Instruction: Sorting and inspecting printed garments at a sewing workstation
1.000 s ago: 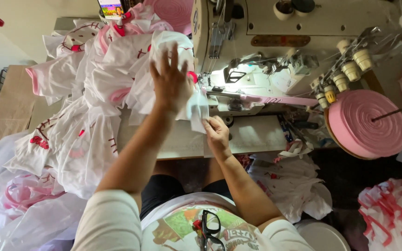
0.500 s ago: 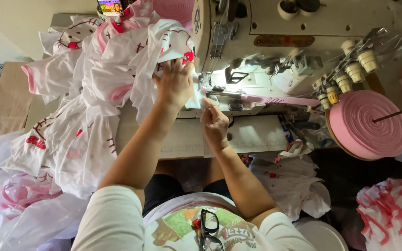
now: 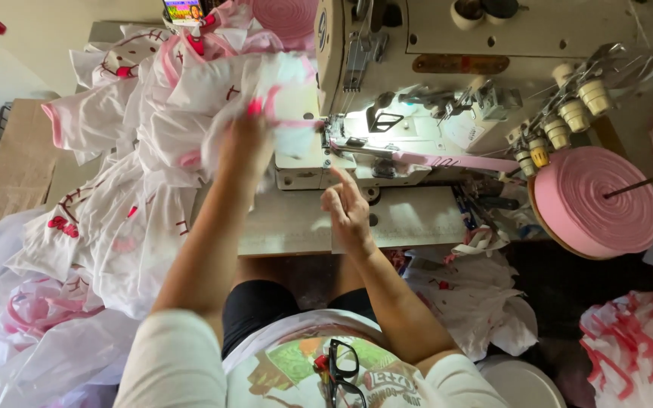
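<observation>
My left hand is raised and blurred, gripping a white garment piece with pink trim just left of the sewing machine. A pink binding strip runs from that piece into the machine's needle area. My right hand hovers over the machine's work plate, fingers apart, index finger pointing toward the needle, holding nothing. A pile of white garments with pink and red prints lies to the left of the machine.
A big roll of pink binding tape sits at the right, with thread spools above it. Pink tape feeds along the machine front. White fabric scraps lie below the table. Red-and-white fabric is at lower right.
My left hand has swept the white piece leftward and up, away from the needle. My right hand let go of the fabric and now hangs open over the plate.
</observation>
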